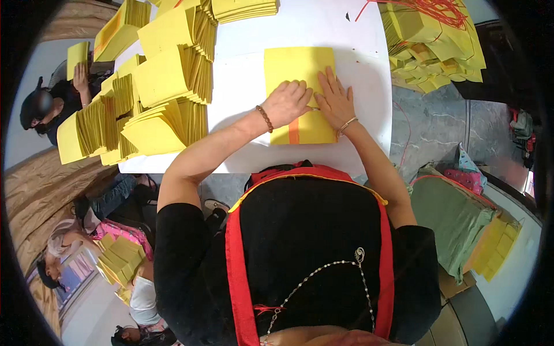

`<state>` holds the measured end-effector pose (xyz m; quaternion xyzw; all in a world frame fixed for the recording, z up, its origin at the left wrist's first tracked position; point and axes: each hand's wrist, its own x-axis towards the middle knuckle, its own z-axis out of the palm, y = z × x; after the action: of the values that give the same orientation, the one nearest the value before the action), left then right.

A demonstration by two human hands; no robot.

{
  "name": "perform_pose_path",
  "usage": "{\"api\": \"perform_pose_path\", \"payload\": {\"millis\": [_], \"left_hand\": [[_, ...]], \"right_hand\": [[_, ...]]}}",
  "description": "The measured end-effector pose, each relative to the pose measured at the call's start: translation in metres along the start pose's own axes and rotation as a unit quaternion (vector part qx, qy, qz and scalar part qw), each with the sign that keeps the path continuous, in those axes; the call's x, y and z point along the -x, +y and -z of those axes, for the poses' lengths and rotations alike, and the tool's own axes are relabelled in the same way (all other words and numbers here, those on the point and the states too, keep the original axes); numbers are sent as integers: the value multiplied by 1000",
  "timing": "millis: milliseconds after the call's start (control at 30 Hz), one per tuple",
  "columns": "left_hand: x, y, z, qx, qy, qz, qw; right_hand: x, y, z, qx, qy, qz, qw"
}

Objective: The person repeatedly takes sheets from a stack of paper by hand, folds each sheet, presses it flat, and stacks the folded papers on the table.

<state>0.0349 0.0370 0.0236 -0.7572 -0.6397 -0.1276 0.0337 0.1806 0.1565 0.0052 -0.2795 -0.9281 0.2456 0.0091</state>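
Left hand (287, 102) curled, right hand (333, 101) fingers spread flat; both pressing yellow sheet (298, 68).

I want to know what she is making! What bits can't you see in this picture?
- Head view: the middle of the yellow sheet is hidden under the left hand and right hand.
- What the fingertips pinch is too small to tell.
- The yellow stack is cut off by the top edge.
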Motion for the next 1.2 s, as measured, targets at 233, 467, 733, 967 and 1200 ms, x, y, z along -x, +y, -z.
{"api": "perform_pose_path", "payload": {"millis": [233,467,733,967,1200], "left_hand": [[-6,8,4,-39,-1,4,999],[-17,-22,18,110,117,59,985],[-74,-151,116,-94,298,110,944],[-74,-252,25,-233,169,170,942],[-67,-261,2,-118,38,236,964]], "right_hand": [[13,25,-2,-420,102,-17,902],[26,44,-13,-519,167,-81,835],[25,40,-18,-426,202,-54,880],[21,37,-16,-297,197,-9,934],[24,36,-17,-295,190,-42,935]]}}
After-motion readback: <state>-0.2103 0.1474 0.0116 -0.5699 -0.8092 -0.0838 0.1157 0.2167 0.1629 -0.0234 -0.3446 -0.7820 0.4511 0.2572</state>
